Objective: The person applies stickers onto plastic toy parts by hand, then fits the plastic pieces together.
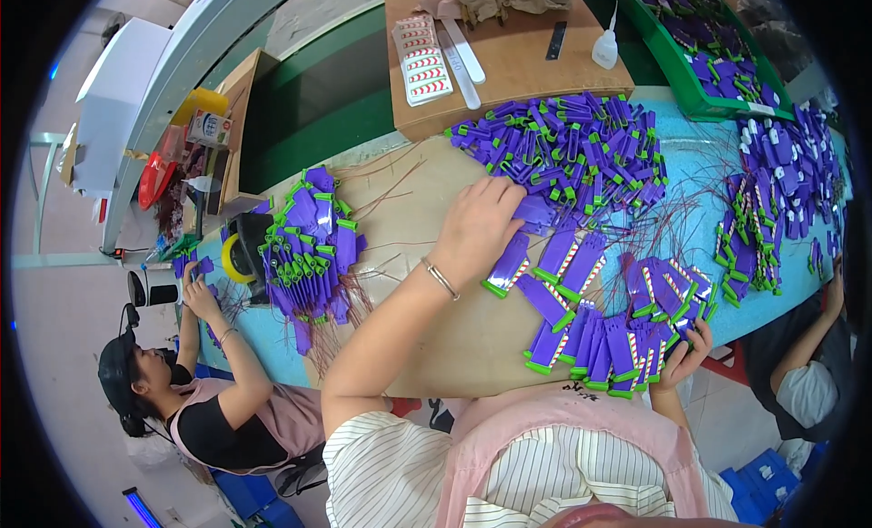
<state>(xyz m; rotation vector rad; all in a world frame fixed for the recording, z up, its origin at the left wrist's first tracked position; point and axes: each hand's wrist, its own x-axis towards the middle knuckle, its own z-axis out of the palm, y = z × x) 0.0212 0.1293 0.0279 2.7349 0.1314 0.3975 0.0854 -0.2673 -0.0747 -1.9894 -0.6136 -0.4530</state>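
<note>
My left hand [479, 221], with a bracelet at the wrist, reaches to the near edge of a heap of purple-and-green plastic pieces [581, 156]. Its fingers are closed, their tips on a flat purple piece [536, 212]. Below lie several loose flat purple pieces [547, 301] with green ends, some with red-and-white striped strips along one edge. Toward my body an overlapping row of striped pieces [620, 348] fans out. At its right end my right hand [688, 357] curls its fingers around the edge of the row; its palm is partly hidden.
A wooden board [518, 83] behind the heap carries a sheet of striped stickers [421, 63] and a white dropper bottle [606, 49]. A green crate [718, 101] stands far right. Thin red wires trail from more pieces [309, 256] at left. Co-workers sit at left [227, 392] and right [808, 374].
</note>
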